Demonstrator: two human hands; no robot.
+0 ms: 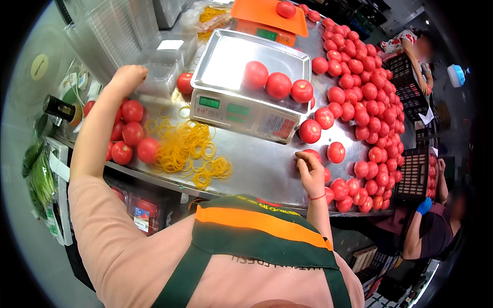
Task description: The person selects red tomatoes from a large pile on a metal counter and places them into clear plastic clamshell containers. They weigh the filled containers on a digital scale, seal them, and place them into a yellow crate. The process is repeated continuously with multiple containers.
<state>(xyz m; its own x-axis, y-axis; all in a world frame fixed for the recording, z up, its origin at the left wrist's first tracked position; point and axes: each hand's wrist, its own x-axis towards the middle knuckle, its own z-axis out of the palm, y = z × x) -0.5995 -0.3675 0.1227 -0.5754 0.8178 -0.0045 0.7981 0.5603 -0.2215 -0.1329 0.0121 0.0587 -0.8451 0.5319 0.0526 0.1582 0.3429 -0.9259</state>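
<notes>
My left hand (130, 79) is curled beside the tall stack of clear plastic containers (111, 38). Its palm side is hidden, so any hold does not show. Just right of it sits a clear open container (160, 73). My right hand (311, 175) hovers over the front of the steel table, thumb and fingers bent and slightly apart, holding nothing visible. Its knuckles partly cover a tomato (312, 154); I cannot tell whether they touch. Between my hands stands a digital scale (246, 115). Three tomatoes (278, 85) lie along the front right of its steel pan (235, 54).
A large spread of tomatoes (369, 92) covers the table's right side. Yellow rubber bands (185, 146) and more tomatoes (133, 133) lie at left. An orange scale (269, 19) stands behind. Two people work beyond the table's right side near black crates (412, 173).
</notes>
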